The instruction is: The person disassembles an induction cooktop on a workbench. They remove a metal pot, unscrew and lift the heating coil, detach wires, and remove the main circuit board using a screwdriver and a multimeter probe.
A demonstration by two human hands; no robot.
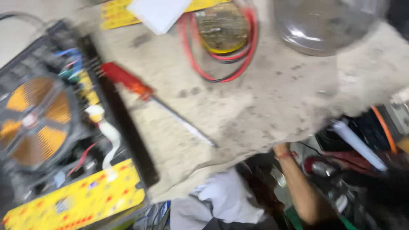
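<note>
Red-handled screwdriver (157, 102) lies loose on the worktop (264, 98); likely light, stiff, best gripped by its handle. 1 forearm (298, 187) shows below; both hands' state I cannot tell.

Screwdriver (149, 99): red-orange handle, thin bright metal shaft. Lies flat on the bench (272, 106), diagonal. Handle end near the bench's left edge, touching or just beside the opened appliance there; which, blur hides. Tip points toward the front edge, near its broken middle. No hand on it.
</note>
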